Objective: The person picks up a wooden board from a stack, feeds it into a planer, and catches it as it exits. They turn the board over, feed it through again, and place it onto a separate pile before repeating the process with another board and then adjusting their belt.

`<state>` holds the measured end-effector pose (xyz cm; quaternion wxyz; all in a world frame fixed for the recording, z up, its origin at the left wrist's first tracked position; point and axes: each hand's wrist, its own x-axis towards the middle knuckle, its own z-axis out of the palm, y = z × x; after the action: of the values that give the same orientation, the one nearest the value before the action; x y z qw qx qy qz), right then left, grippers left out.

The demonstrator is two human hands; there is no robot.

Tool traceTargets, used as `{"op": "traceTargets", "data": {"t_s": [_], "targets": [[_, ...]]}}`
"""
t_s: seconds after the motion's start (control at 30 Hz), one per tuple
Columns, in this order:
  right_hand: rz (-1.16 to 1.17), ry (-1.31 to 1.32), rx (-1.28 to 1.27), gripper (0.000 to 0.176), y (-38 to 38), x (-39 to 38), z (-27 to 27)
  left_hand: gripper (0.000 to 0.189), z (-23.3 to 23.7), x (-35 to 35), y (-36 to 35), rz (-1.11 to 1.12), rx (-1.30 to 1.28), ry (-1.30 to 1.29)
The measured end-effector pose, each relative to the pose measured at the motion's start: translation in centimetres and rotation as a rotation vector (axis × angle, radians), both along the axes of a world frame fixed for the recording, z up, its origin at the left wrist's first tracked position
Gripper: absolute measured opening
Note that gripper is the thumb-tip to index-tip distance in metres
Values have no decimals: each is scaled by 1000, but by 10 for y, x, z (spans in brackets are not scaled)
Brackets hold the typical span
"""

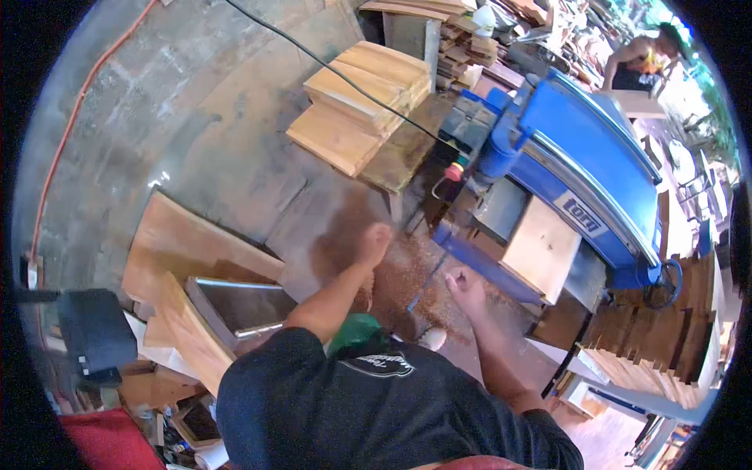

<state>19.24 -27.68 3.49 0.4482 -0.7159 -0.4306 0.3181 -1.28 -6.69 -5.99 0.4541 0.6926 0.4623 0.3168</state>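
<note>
Far left of my left hand: an orange cord [74,125] runs across the concrete floor. Closer in, flat boards [188,247] lie by a metal tray [243,304], both left of and below that hand. Left hand [374,240] is out in front over a patch of sawdust [401,270]. It's motion-blurred, so I can't tell how far it's open or whether it has hold of anything. Above it, well apart, is a stack of cut planks [366,88] with a black cable [337,70] crossing over. Right hand [465,287] sits lower, fingers curled into a loose fist, with nothing visible in it (thumb side up). Just right of it, a pale wooden board [540,247] lies flat on the table of the blue thickness planer [599,160], near the hand but not touching. Further right and below, a row of boards stands on edge [654,348]. Top right, beyond the machine, another person [638,63] leans over a bench.
</note>
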Motion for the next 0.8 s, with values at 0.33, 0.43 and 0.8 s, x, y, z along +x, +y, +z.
{"op": "traceTargets", "data": {"t_s": [0.33, 0.43, 0.8], "targets": [[-2, -627, -188, 18, 130, -32, -20, 35, -67, 71, 337, 127, -655, -346], [-49, -754, -257, 17, 134, -37, -27, 48, -104, 113, 416, 71, -668, -485], [-67, -816, -309, 12, 140, -32, -32, 117, -93, 126, 460, 369, -89, -181]]}}
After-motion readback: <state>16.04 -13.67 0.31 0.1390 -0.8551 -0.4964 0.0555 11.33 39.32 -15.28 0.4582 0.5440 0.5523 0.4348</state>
